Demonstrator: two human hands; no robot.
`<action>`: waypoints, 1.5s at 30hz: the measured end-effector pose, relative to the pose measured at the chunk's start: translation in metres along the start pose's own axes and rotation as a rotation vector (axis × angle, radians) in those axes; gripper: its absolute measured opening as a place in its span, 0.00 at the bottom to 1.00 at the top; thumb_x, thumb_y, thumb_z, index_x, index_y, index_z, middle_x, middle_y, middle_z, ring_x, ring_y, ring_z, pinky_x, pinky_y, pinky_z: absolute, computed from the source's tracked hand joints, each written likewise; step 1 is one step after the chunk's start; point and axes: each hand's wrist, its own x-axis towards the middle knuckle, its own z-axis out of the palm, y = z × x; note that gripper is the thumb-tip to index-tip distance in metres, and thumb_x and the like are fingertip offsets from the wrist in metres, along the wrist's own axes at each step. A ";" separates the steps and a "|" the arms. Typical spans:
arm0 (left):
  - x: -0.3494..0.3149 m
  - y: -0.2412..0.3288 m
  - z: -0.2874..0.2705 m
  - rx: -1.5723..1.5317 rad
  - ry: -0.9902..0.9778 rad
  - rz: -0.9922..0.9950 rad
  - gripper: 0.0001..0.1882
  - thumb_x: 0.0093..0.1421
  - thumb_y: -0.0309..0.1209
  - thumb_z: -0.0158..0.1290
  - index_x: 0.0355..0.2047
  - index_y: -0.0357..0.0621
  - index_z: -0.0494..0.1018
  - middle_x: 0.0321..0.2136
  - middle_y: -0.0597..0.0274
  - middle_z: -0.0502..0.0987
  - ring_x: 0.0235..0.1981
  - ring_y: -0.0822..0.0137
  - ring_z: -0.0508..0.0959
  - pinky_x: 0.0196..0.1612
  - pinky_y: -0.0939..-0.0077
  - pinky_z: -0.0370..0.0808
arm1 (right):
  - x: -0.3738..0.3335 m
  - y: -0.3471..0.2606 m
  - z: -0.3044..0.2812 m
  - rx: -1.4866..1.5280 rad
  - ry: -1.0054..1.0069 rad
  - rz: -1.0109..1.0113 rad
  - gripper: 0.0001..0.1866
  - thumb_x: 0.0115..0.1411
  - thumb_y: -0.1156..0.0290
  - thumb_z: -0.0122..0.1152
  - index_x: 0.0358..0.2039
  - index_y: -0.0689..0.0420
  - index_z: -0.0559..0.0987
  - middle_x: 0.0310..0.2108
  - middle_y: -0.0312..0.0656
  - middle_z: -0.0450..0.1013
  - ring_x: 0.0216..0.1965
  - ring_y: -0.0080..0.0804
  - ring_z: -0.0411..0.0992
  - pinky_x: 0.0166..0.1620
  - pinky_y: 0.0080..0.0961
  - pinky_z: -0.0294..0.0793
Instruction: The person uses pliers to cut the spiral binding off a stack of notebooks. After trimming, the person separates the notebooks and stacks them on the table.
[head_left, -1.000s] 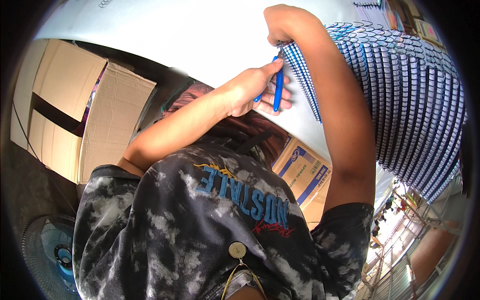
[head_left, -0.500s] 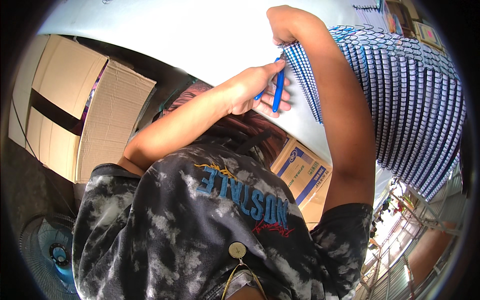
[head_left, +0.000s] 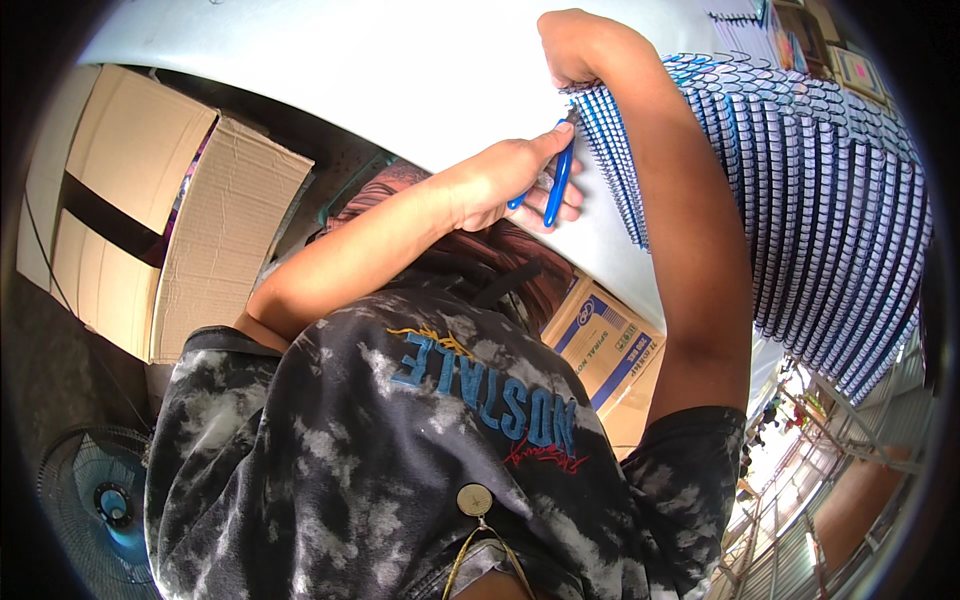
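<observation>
Two hands work: left hand (head_left: 490, 185) holds blue-handled pliers (head_left: 553, 185), right hand (head_left: 572, 45) steadies spiral bindings (head_left: 800, 200).

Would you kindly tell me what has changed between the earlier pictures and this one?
Very little. The left hand with the blue-handled pliers has kept its grip and sits a touch closer to the end of the spiral-bound stack. The right hand still presses on the stack's top corner. The white table and cardboard boxes stayed as they were.
</observation>
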 end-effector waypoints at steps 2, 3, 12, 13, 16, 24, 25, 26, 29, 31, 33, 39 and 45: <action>0.003 0.001 -0.003 -0.023 -0.031 0.011 0.29 0.65 0.54 0.32 0.46 0.38 0.65 0.34 0.55 0.75 0.37 0.63 0.79 0.34 0.75 0.76 | -0.001 -0.001 0.000 0.012 0.027 0.010 0.11 0.40 0.77 0.64 0.28 0.63 0.81 0.32 0.54 0.76 0.36 0.46 0.76 0.37 0.37 0.76; 0.003 0.002 -0.003 -0.021 -0.018 0.017 0.29 0.65 0.54 0.32 0.46 0.38 0.65 0.34 0.55 0.75 0.36 0.63 0.79 0.33 0.76 0.76 | -0.001 -0.001 0.000 0.018 0.040 0.016 0.11 0.40 0.77 0.64 0.28 0.63 0.81 0.32 0.54 0.76 0.36 0.46 0.76 0.37 0.37 0.76; -0.003 0.002 -0.002 0.074 0.017 0.048 0.29 0.66 0.54 0.33 0.45 0.39 0.66 0.32 0.56 0.75 0.35 0.65 0.79 0.30 0.76 0.75 | -0.011 -0.005 -0.008 0.021 0.029 0.059 0.10 0.44 0.77 0.60 0.30 0.64 0.81 0.34 0.55 0.75 0.37 0.48 0.75 0.38 0.37 0.75; -0.005 0.000 -0.001 0.056 -0.004 0.055 0.29 0.66 0.54 0.32 0.45 0.39 0.67 0.32 0.56 0.75 0.35 0.65 0.79 0.30 0.77 0.75 | -0.012 -0.004 -0.008 0.051 0.041 0.051 0.10 0.44 0.77 0.59 0.30 0.64 0.81 0.34 0.55 0.75 0.38 0.48 0.75 0.38 0.37 0.75; 0.000 0.001 0.000 0.041 -0.023 0.088 0.29 0.66 0.54 0.32 0.45 0.39 0.67 0.33 0.56 0.75 0.35 0.65 0.79 0.33 0.77 0.75 | -0.015 -0.003 -0.010 0.106 0.052 0.003 0.11 0.45 0.76 0.56 0.29 0.63 0.81 0.34 0.55 0.75 0.38 0.47 0.75 0.38 0.37 0.75; 0.005 0.007 -0.006 0.070 -0.034 0.082 0.29 0.66 0.53 0.31 0.43 0.38 0.67 0.29 0.59 0.73 0.30 0.66 0.78 0.33 0.74 0.76 | -0.021 0.004 -0.020 0.000 -0.026 -0.076 0.10 0.42 0.75 0.59 0.27 0.62 0.81 0.31 0.54 0.76 0.35 0.46 0.75 0.36 0.37 0.74; 0.006 0.005 -0.005 0.061 -0.030 0.090 0.29 0.66 0.53 0.31 0.44 0.38 0.66 0.29 0.59 0.73 0.30 0.66 0.78 0.33 0.74 0.76 | -0.020 0.004 -0.019 0.002 -0.013 -0.065 0.10 0.41 0.75 0.60 0.27 0.63 0.81 0.31 0.54 0.76 0.35 0.46 0.75 0.35 0.37 0.74; 0.007 0.003 -0.004 0.052 -0.027 0.098 0.29 0.66 0.53 0.31 0.44 0.37 0.66 0.30 0.58 0.72 0.30 0.66 0.78 0.33 0.74 0.76 | -0.019 0.003 -0.019 0.004 0.001 -0.053 0.10 0.41 0.75 0.60 0.26 0.63 0.81 0.31 0.54 0.76 0.34 0.46 0.76 0.35 0.37 0.74; 0.005 0.001 -0.001 0.048 -0.013 0.115 0.29 0.66 0.53 0.32 0.45 0.36 0.65 0.30 0.57 0.72 0.30 0.65 0.77 0.32 0.74 0.76 | -0.016 0.003 -0.015 0.027 0.032 -0.047 0.09 0.42 0.74 0.60 0.26 0.63 0.81 0.30 0.55 0.76 0.33 0.47 0.76 0.34 0.37 0.74; 0.003 -0.001 0.002 0.062 -0.007 0.113 0.30 0.66 0.53 0.33 0.45 0.36 0.65 0.31 0.57 0.72 0.31 0.65 0.77 0.32 0.75 0.76 | -0.013 0.001 -0.014 0.018 0.032 -0.051 0.08 0.43 0.74 0.60 0.25 0.64 0.81 0.29 0.55 0.75 0.32 0.47 0.76 0.34 0.37 0.74; 0.002 -0.001 0.004 0.083 -0.004 0.100 0.30 0.65 0.54 0.33 0.46 0.35 0.64 0.31 0.56 0.73 0.32 0.65 0.78 0.32 0.75 0.76 | -0.010 -0.001 -0.014 -0.019 0.014 -0.053 0.08 0.43 0.75 0.59 0.25 0.64 0.81 0.28 0.56 0.75 0.31 0.47 0.76 0.34 0.37 0.74; 0.005 0.002 0.002 0.055 0.025 0.122 0.29 0.65 0.55 0.33 0.43 0.38 0.66 0.27 0.60 0.70 0.26 0.67 0.75 0.30 0.74 0.76 | -0.005 0.003 -0.008 -0.038 0.091 -0.134 0.08 0.44 0.74 0.59 0.24 0.64 0.81 0.27 0.56 0.75 0.31 0.48 0.76 0.34 0.37 0.74; -0.003 0.000 0.000 0.130 0.009 0.100 0.29 0.65 0.56 0.32 0.43 0.40 0.67 0.28 0.63 0.72 0.28 0.68 0.76 0.31 0.75 0.75 | -0.005 0.003 -0.010 -0.021 0.061 -0.092 0.07 0.44 0.73 0.60 0.24 0.63 0.81 0.27 0.55 0.75 0.31 0.47 0.76 0.34 0.36 0.74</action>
